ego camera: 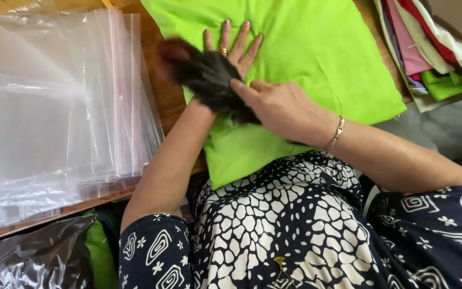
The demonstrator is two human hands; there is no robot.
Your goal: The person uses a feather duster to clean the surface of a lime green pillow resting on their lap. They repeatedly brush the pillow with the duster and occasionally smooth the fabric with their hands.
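**Both hands on the green cloth, a dark blur between them**

From my seat I look down through the head camera at a folded lime-green cloth (306, 59) lying on a wooden table (159, 91). My left hand (231, 51) is pressed flat on the cloth, palm down, fingers spread apart and straight, with a ring on 1 finger. It grips nothing. My right hand (279, 107) lies just below it, also on the cloth, fingers drawn together and curled a little, pointing toward the left wrist. I cannot tell whether it is clamped on anything. A thin bracelet (336, 132) sits on the right wrist.

Over the left wrist and the back of that hand there is a dark, fuzzy thing (204, 75), smeared by motion. I cannot tell what it is, only that it touches both hands.

To the left of the cloth, on the same table, lies a stack of clear plastic bags (54, 112), their edges fanned out. At the top right corner, a pile of folded fabrics (429, 48) in pink, red, white and green rests beside the green cloth. Below the table edge at lower left, I see crumpled dark plastic film (28, 259).
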